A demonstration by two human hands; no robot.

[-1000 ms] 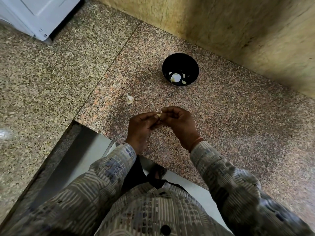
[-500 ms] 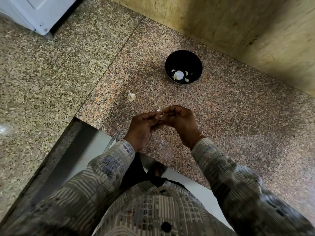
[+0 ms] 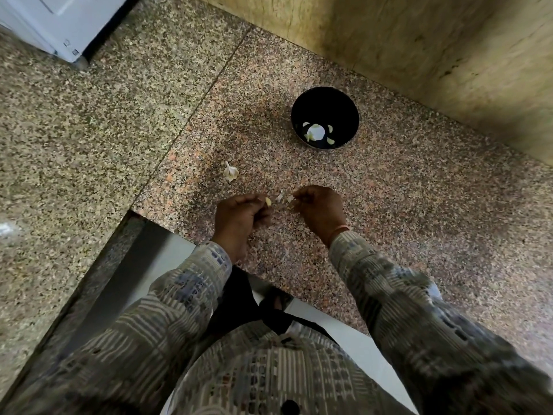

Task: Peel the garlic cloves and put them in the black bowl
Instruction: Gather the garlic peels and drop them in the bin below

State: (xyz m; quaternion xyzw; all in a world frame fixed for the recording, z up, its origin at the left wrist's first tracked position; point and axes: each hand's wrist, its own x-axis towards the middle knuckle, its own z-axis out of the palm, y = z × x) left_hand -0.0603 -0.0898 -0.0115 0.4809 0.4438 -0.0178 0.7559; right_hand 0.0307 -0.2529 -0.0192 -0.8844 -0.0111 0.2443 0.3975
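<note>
My left hand [image 3: 241, 218] pinches a small yellowish garlic clove [image 3: 268, 201] at its fingertips. A short gap away, my right hand [image 3: 320, 209] holds a scrap of white garlic skin [image 3: 289, 198], and another flake of skin [image 3: 280, 195] hangs between the hands. The black bowl [image 3: 344, 104] stands farther back on the counter, with peeled cloves and a white piece [image 3: 316, 132] at its bottom. An unpeeled garlic piece [image 3: 230, 172] lies on the counter, left of the bowl and beyond my left hand.
The speckled granite counter [image 3: 419, 205] meets a beige stone wall [image 3: 434, 49] behind the bowl. A white appliance [image 3: 51, 22] stands at the far left. The counter's front edge [image 3: 191, 235] runs just below my wrists, with white floor beneath.
My hands were together working one clove; now they have pulled apart, the left keeping the clove and the right taking away skin. The view has shifted slightly.
</note>
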